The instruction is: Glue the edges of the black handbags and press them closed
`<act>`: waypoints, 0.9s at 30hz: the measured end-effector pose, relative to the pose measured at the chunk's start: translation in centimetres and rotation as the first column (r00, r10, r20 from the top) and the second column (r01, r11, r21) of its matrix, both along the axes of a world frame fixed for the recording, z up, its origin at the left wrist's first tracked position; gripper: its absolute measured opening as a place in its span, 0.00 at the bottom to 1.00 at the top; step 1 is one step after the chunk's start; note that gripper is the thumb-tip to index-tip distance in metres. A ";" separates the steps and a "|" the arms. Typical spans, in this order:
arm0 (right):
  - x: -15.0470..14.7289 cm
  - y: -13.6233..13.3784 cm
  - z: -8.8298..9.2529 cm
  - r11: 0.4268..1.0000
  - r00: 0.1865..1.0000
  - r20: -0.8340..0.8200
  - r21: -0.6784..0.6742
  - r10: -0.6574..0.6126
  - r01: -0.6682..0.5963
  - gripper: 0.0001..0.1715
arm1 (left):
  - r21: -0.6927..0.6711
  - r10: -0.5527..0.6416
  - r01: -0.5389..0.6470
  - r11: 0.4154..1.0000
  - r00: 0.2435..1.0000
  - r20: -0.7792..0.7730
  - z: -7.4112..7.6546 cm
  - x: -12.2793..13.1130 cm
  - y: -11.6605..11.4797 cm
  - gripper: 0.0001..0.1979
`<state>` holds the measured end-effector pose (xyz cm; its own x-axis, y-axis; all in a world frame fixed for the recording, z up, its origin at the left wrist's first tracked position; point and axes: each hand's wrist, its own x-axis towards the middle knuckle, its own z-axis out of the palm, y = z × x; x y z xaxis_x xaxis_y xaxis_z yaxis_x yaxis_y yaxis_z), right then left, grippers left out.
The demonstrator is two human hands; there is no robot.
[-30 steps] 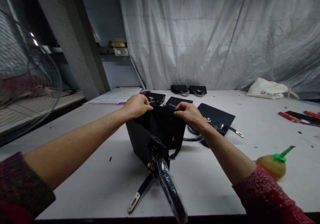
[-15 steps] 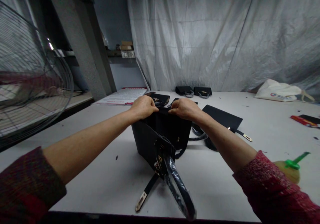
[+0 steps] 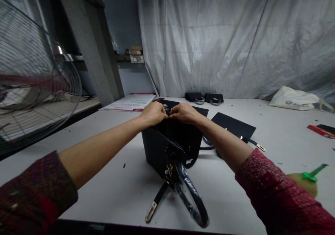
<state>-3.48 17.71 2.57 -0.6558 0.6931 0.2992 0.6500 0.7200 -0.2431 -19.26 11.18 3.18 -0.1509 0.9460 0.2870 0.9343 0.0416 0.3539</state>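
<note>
A black handbag [image 3: 158, 147] lies on the white table in front of me, its opening facing up and toward me. My left hand [image 3: 155, 114] pinches the bag's far top edge. Close beside it, my right hand [image 3: 185, 113] grips the same edge, fingers pressed together. A plastic-wrapped handle [image 3: 192, 196] sticks out from the near side toward the table's front. Left of the handle, a black strap with a gold metal tip [image 3: 151, 210] hangs down onto the table. The bag's far inside is dark and partly hidden by my hands.
More black handbags [image 3: 214, 98] stand at the back and another black bag [image 3: 232, 125] lies to the right. A bottle with a green nozzle [image 3: 305, 182] is near my right sleeve. A wire fan guard [image 3: 65, 88] stands left; a cream cloth bag [image 3: 293, 97] lies back right.
My right hand has moved left along the bag's edge, closer to my left hand. The whole view has shifted slightly, and both hands keep their pinch.
</note>
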 end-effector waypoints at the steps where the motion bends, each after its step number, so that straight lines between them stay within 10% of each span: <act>1: -0.2 0.0 0.0 1.000 1.000 -0.005 0.004 0.008 -0.008 0.11 | 0.001 -0.004 0.004 1.000 1.000 0.003 -0.1 -0.1 0.0 0.07; 10: 2.3 -1.4 0.1 1.000 1.000 -0.020 -0.003 -0.024 0.024 0.10 | 0.009 -0.177 0.177 0.984 0.983 0.055 -0.4 -1.2 -1.2 0.06; 27: 2.6 -2.5 -0.3 0.996 0.995 -0.068 0.055 -0.070 0.074 0.11 | 0.049 -0.125 0.125 0.991 0.992 0.012 0.3 -0.1 -1.9 0.06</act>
